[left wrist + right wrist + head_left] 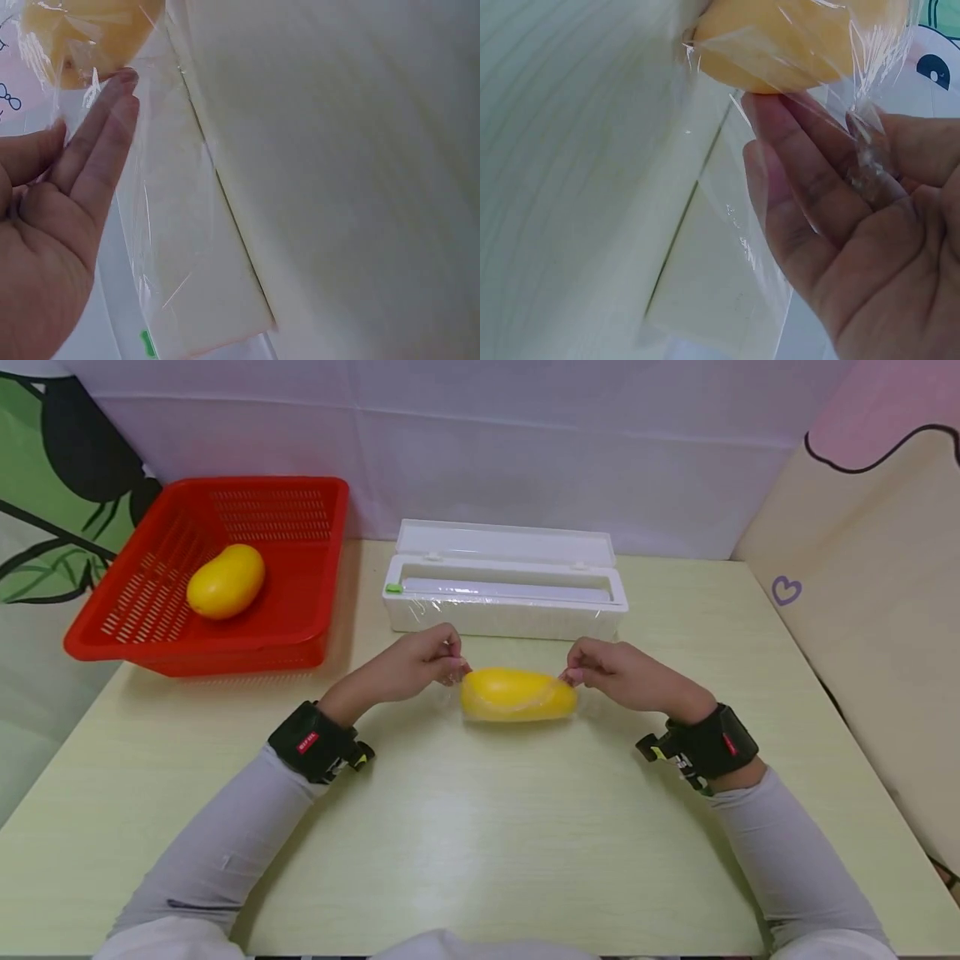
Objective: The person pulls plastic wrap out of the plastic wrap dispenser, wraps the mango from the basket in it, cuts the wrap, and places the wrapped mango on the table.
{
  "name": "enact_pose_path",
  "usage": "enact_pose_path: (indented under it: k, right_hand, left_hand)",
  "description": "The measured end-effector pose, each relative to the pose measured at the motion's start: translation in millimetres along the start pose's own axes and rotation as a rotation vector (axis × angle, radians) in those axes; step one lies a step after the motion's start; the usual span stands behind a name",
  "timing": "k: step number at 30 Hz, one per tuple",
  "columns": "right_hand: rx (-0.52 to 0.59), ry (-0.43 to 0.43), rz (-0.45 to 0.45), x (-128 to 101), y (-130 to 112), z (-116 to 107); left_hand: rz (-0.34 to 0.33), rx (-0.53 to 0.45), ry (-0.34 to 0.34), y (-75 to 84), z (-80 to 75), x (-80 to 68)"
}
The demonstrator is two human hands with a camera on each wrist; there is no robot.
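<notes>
Mango (517,693) lies mid-tabletop (480,827), swathed in film (870,150). Left hand (416,664) and right hand (622,675) each pinch the film at one end. Risk: uneven pull could tear the film or roll the mango. Dispenser (506,589) just behind.

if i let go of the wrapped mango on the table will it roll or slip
The wrapped mango is rounded and oblong, lying on its long side, so it may rock or roll sideways. Its cling film looks glossy, probably clingy rather than slippery. The film ends look floppy.
</notes>
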State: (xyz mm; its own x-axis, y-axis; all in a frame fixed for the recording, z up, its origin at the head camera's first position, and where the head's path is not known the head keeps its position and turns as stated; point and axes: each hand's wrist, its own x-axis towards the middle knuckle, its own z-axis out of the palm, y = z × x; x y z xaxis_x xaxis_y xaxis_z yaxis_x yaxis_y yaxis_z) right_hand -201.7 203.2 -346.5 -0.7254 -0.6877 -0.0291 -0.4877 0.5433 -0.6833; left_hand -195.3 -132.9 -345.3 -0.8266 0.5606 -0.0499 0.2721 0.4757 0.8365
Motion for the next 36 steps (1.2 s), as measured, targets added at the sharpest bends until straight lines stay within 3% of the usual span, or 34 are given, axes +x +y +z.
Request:
enact_pose_path:
  k: [8,12,17,21,26,28,31,36]
  right_hand:
    - [-0.063,0.055,-0.01,4.7,2.3,5.7]
    - [-0.087,0.077,-0.01,6.4,3.5,7.9]
    - [-0.092,0.094,-0.012,7.7,3.6,10.0]
    - [-0.097,0.098,-0.014,8.3,3.6,10.6]
    - [-0.095,0.104,-0.015,8.6,5.3,12.8]
    - [-0.093,0.105,-0.016,8.8,5.2,13.0]
    - [-0.087,0.113,-0.012,8.9,4.3,12.7]
    - [-0.067,0.117,-0.007,8.8,2.7,12.7]
  left_hand:
    - [-0.073,0.342,0.08,-1.1,-4.3,-0.4]
    - [-0.153,0.443,0.14,-1.7,-7.4,-0.1]
    - [-0.265,0.411,0.247,-0.4,-11.1,-1.1]
    - [-0.306,0.225,0.28,-0.1,-14.0,-0.9]
    - [-0.274,-0.187,0.257,-2.4,-15.6,0.8]
    - [-0.237,-0.272,0.231,-1.0,-15.1,0.2]
    - [-0.176,-0.227,0.198,4.5,-11.5,-1.6]
    - [-0.015,0.042,0.157,17.5,1.3,-4.2]
